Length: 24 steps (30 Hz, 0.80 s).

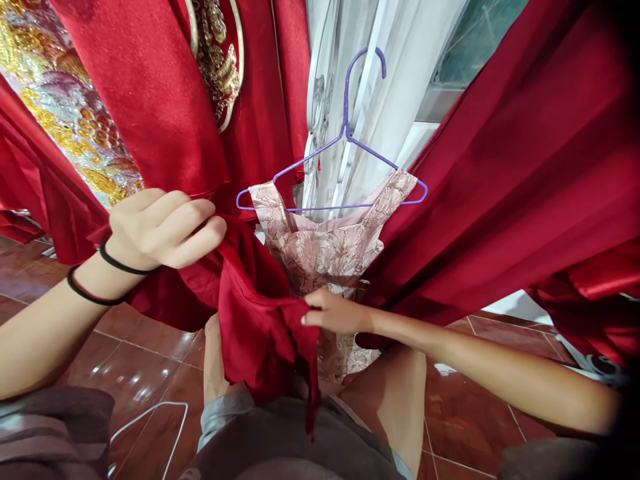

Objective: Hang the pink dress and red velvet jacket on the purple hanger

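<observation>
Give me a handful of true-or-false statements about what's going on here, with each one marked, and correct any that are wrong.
1. A floral dress hangs by its straps on a hanger. True.
2. The hanger is bright yellow. False: it is purple.
3. The left hand and the right hand both hold red cloth. True.
4. The left hand's wrist is bare. False: two black bands circle it.
5. The floor is covered in reddish-brown tiles. True.
6. Both hands are wearing gloves. False: both are bare.
</observation>
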Each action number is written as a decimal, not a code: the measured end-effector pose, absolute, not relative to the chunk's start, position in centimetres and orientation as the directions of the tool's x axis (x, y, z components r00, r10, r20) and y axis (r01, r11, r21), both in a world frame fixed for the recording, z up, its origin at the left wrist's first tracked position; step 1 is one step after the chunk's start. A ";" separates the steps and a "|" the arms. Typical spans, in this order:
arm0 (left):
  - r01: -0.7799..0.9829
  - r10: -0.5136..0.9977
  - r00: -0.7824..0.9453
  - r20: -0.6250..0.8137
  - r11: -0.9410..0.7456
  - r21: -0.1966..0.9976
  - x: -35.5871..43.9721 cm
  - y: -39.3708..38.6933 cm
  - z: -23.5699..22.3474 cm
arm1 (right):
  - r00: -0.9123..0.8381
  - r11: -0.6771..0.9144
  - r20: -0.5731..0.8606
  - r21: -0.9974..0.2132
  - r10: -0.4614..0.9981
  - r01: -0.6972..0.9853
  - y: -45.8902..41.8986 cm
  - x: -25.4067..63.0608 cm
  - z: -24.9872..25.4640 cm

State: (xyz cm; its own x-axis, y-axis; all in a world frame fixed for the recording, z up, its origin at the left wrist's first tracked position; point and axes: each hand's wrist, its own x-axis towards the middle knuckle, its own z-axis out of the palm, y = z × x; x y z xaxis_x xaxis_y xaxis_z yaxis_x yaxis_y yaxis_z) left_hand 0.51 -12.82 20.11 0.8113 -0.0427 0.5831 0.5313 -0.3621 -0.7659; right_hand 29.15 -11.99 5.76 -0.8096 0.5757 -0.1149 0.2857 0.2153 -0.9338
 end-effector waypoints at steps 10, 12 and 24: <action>0.870 0.680 0.401 0.614 -0.072 -0.488 0.5 -11.9 19.6 | -0.432 0.319 0.120 -0.848 0.894 0.424 -8.6 36.4 21.1; 0.868 0.673 0.437 0.597 -0.142 -0.475 1.0 -11.5 19.4 | -0.455 0.481 0.230 -0.662 0.860 0.575 -8.2 37.5 23.4; 0.845 0.747 0.431 0.506 -0.531 0.066 -0.2 -6.1 17.4 | -0.290 0.423 0.501 -0.174 0.816 0.889 -5.7 41.9 26.6</action>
